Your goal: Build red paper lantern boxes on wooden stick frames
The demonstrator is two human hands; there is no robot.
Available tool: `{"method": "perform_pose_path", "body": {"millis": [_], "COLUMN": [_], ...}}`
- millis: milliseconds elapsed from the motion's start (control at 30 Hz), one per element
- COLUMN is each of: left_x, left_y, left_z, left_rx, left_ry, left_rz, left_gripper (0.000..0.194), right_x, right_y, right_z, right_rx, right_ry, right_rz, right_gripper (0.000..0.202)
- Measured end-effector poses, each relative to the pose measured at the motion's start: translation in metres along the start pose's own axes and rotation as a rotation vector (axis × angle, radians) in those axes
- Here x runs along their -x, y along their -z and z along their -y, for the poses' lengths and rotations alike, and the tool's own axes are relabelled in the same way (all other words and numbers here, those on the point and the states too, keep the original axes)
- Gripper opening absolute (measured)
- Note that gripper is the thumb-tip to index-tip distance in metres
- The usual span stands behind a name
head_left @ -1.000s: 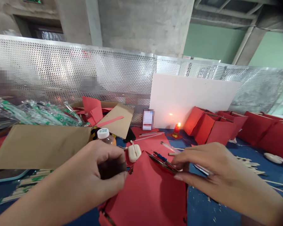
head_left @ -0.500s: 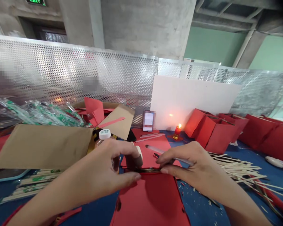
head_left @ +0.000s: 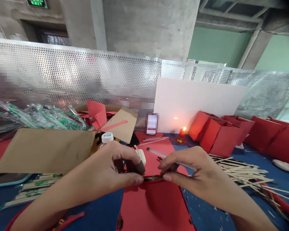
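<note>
A red paper piece [head_left: 156, 205], perhaps the wall of a paper bag or box, stands upright in front of me. Its top edge is dark, as if scorched, and more dark marks show on its sides. My left hand [head_left: 113, 163] pinches the left part of that edge between thumb and fingers. At the right part, my right hand [head_left: 188, 166] grips the same edge with thumb and fingertips. A translucent pen-like stick [head_left: 155, 152] passes through the right hand, held under its fingers. What the paper's lower part rests on is out of view.
A lit red candle [head_left: 181, 134] burns beyond my right hand. Red paper bags [head_left: 221, 134] stand at the right, above scattered wooden sticks [head_left: 243, 173]. On the left are a cardboard box flap [head_left: 45, 149], a capped bottle [head_left: 107, 138] and wrapped chopsticks [head_left: 36, 189]. A phone [head_left: 151, 123] stands behind.
My left fingers have come down and closed on the paper's top edge. That edge now sits slightly lower and shows more between my hands. The right hand has barely moved.
</note>
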State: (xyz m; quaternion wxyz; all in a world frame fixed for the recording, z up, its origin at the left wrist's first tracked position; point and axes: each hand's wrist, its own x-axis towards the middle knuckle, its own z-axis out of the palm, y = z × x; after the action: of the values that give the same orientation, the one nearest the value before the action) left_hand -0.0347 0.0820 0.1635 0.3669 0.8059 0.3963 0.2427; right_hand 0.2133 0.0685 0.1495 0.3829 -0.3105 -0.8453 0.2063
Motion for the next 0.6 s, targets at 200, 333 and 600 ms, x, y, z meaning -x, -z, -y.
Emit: {"method": "perform_pose_path", "body": {"millis": [200,333,600], "left_x": [0.001,0.004,0.006], "left_y": [-0.001,-0.003,0.000], "left_z": [0.001,0.003,0.005], "left_rx": [-0.036,-0.123,-0.101], "left_ry": [-0.001,-0.033,-0.265], "left_rz": [0.052,0.025,0.097], "left_gripper": [0.005,0.019,0.033], "right_x": [0.003,0.006,0.024], "right_y": [-0.001,0.006,0.017], "right_z": [0.000,0.002,0.010], "right_rx": [0.001,-0.016,-0.052], "right_ry": [-0.049,-0.058,-0.083], "right_rz": [0.009,-0.043,-0.099], "right_gripper": [0.023,0.018,0.010]}}
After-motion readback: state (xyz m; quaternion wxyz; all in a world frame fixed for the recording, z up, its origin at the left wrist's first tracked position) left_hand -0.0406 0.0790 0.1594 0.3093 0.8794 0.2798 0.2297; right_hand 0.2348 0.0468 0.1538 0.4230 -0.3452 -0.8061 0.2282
